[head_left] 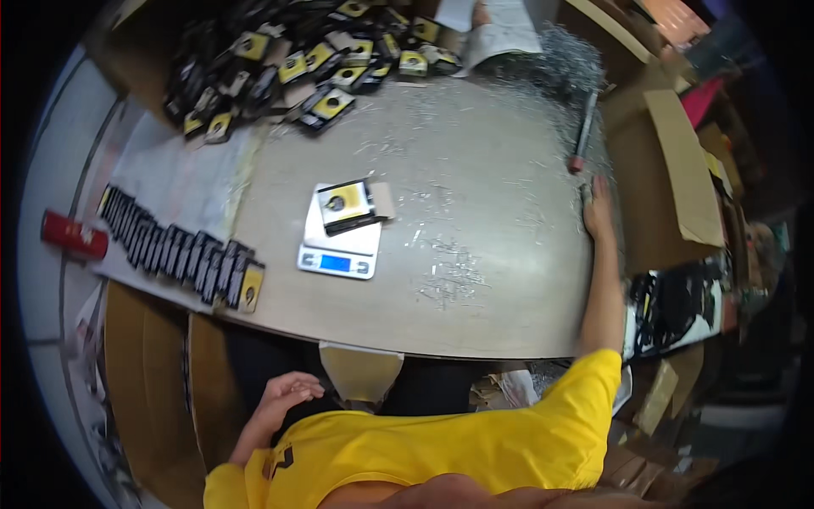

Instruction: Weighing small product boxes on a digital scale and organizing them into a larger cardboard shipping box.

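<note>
My right hand (599, 209) reaches to the right side of the table, fingers stretched forward and slightly blurred, just below a grey stick with a reddish end (582, 140). I see nothing clearly held in it. Low at the left, my left hand (288, 397) rests over my lap, its fingers loosely bent and apart, with nothing visible in them. Between the two, a white digital scale (315, 261) with a lit blue display stands on the table. On its plate lies a small black, white and yellow box (346, 206) with its cardboard flap out.
Many similar small boxes (322, 58) are heaped at the far left. A row of boxes (170, 246) stands near a red cylinder (75, 235) at left. Thin clear pieces (449, 273) scatter across the table (500, 212), piled densely (564, 59) at far right. A cardboard carton (678, 170) borders the right.
</note>
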{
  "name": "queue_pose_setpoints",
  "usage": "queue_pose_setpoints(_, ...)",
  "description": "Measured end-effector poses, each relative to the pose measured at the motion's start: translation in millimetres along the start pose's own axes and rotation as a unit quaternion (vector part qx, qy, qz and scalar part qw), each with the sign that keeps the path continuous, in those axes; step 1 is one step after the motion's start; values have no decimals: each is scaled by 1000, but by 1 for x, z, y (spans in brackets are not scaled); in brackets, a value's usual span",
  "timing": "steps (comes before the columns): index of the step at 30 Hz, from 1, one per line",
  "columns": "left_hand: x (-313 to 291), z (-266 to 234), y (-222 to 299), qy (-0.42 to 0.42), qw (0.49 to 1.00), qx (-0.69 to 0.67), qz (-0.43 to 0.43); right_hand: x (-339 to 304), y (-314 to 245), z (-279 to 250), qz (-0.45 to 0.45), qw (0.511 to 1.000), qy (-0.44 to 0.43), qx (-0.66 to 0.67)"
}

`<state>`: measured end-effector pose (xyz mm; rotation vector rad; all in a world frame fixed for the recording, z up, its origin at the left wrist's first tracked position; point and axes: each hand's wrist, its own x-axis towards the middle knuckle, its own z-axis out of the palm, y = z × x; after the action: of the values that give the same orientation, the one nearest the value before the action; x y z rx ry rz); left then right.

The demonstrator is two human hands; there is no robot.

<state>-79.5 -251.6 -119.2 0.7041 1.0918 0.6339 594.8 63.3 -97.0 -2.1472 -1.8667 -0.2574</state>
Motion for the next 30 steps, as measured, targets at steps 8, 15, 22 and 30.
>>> queue_pose_setpoints(8,-29,56,141,-54,960,131,240,-89,-146,-7,-49,998,-42,3)
queue_pose_setpoints(15,96,67,243,147,728,481,467,-114,-228,-55,-67,989,-83,105)
queue_pose_setpoints(22,171,76,251,184,637,680,313,-216,-310,-130,-65,922,36,379)
queue_pose_setpoints(30,145,68,208,167,719,540,405,-271,-351,-137,-74,852,-21,518)
